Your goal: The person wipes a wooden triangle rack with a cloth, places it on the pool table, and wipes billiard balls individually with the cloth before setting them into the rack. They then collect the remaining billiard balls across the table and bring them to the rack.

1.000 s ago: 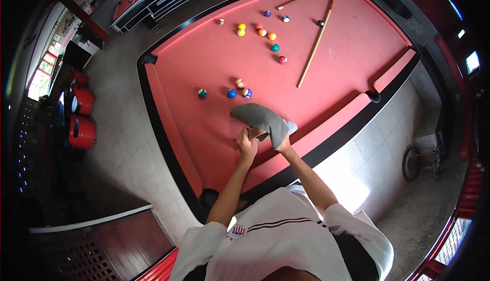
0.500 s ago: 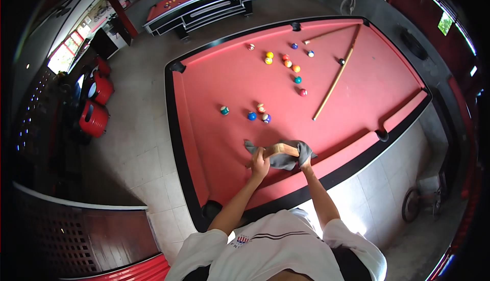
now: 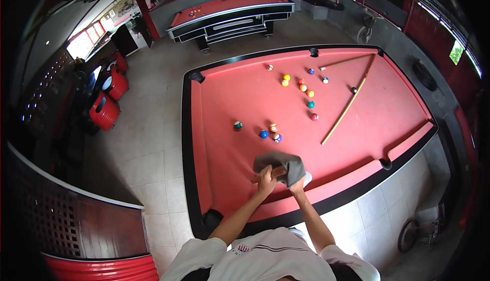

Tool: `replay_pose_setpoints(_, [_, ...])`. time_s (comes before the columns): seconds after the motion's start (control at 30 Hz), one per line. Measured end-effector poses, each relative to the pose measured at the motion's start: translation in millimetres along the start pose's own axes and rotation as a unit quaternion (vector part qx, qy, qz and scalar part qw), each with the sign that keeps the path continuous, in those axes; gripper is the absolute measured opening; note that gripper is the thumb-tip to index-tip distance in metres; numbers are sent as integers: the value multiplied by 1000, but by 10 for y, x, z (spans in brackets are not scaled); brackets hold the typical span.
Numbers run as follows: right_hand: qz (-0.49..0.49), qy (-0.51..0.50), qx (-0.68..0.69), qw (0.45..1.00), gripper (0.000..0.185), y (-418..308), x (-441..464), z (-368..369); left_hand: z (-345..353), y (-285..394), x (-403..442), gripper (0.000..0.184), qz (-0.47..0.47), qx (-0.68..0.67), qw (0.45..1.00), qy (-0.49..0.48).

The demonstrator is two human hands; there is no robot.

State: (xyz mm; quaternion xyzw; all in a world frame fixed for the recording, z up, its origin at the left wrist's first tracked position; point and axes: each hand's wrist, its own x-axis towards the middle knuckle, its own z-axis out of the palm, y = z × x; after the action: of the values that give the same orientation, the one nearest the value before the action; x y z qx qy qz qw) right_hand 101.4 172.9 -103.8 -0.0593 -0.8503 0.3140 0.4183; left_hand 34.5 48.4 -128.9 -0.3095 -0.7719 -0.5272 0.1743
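My left hand (image 3: pixel 266 181) is closed round a brown wooden piece (image 3: pixel 278 172), held above the near left part of the pink pool table (image 3: pixel 224 97). Just right of it, my right hand (image 3: pixel 297 185) grips a grey cloth (image 3: pixel 286 162), which drapes over the wooden piece and hides part of it. Beyond the cloth lie a blue ball (image 3: pixel 263 134), a purple-striped ball (image 3: pixel 277 138), an orange-striped ball (image 3: pixel 273 127) and a green-striped ball (image 3: pixel 238 125).
Several more balls lie farther up the table, with a long cue (image 3: pixel 343 113) and a second cue (image 3: pixel 347 62) at the far right. Another pool table (image 3: pixel 232 6) stands behind. Red chairs (image 3: pixel 104 111) are at left, a wooden counter (image 3: pixel 109 225) at near left.
The view has tilted up, showing more of the room. The wooden piece, broadly exposed half a second ago, is now mostly covered by the cloth. Both hands keep their hold.
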Motion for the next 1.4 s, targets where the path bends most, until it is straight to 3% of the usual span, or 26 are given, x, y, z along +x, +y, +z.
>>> replay_pose_setpoints(0.1, [-9, -34, -28, 999, 41, -66, 83, -199, -36, 75, 18, 17, -46, -32, 998, -27])
replay_pose_setpoints(0.13, [42, -94, -88, 991, 29, -270, 215, -387, -40, 76, 17, 17, -44, -43, 998, -25])
replay_pose_setpoints(0.2, [111, -67, -98, 987, 12, 293, -121, -226, -54, 104, 39, 19, -39, -65, 997, -20])
replay_pose_setpoints(0.23, [57, -54, -106, 991, 8, 429, -184, -255, -58, 110, 33, 21, -66, -56, 996, -12])
replay_pose_setpoints(0.27, [40, -101, -147, 983, 10, 723, -366, -227, -66, 114, 47, 23, -92, -50, 995, -3])
replay_pose_setpoints(0.33, [12, -84, -120, 989, 12, 776, -440, -333, -110, 80, 125, 30, -124, -48, 991, 21])
replay_pose_setpoints(0.4, [46, -106, -93, 989, 19, 918, -468, -409, -182, 57, 151, 30, -180, -57, 982, 20])
replay_pose_setpoints(0.47, [65, -116, -64, 989, 21, 884, -392, -501, -104, -208, 83, 32, -221, -167, 958, 77])
replay_pose_setpoints(0.5, [99, -129, 11, 987, 23, 701, -247, -642, -128, -226, 76, 31, -282, -216, 931, 83])
replay_pose_setpoints(0.53, [39, -74, 75, 994, 24, 749, -235, -599, -160, -225, 90, 31, -341, -263, 898, 89])
replay_pose_setpoints(0.57, [150, -29, 202, 967, 27, 921, -373, -493, -178, -183, 97, 30, -355, -291, 883, 96])
replay_pose_setpoints(0.6, [256, 17, 323, 911, 31, 1077, -502, -437, -201, -129, 114, 29, -369, -318, 867, 103])
replay_pose_setpoints(0.63, [338, -25, 475, 812, 38, 1078, -432, -531, -224, -101, 136, 28, -381, -344, 851, 111])
replay_pose_setpoints(0.67, [151, -63, 440, 883, 35, 1031, -337, -648, -247, -99, 150, 27, -408, -370, 828, 106])
replay_pose_setpoints(0.73, [311, -142, 528, 777, 44, 944, -201, -731, -288, -125, 165, 25, -459, -420, 777, 97])
replay_pose_setpoints(0.83, [308, -146, 526, 779, 45, 763, -66, -680, -208, -133, 108, 23, -476, -490, 722, 110])
replay_pose_setpoints(0.93, [271, -113, 519, 803, 43, 440, 113, -614, -110, -308, -43, 14, -470, -508, 709, 134])
replay_pose_setpoints(1.03, [312, -93, 500, 802, 40, 234, 224, -545, -152, -455, -34, 28, -501, -306, 803, 101])
replay_pose_setpoints(1.13, [421, -104, 457, 776, 36, 184, 243, -507, -312, -309, 18, 50, -394, -49, 905, 155])
replay_pose_setpoints(1.17, [395, -156, 439, 792, 35, 140, 336, -521, -413, -188, 88, 52, -315, 139, 929, 138])
replay_pose_setpoints(1.23, [272, -249, 336, 867, 35, -78, 542, -575, -692, 259, 362, 52, -83, 143, 986, -11])
replay_pose_setpoints(1.27, [201, -285, 294, 890, 33, -284, 681, -621, -770, 366, 432, 51, 35, 142, 985, -87])
replay_pose_setpoints(1.3, [127, -311, 254, 907, 31, -494, 823, -669, -718, 332, 415, 49, -3, 75, 986, -147])
replay_pose_setpoints(1.37, [174, -310, 257, 899, 28, -608, 747, -518, -527, 253, 353, 45, -81, -64, 959, -262])
replay_pose_setpoints(1.4, [197, -309, 257, 894, 28, -605, 685, -476, -497, 220, 342, 43, -126, -58, 957, -255])
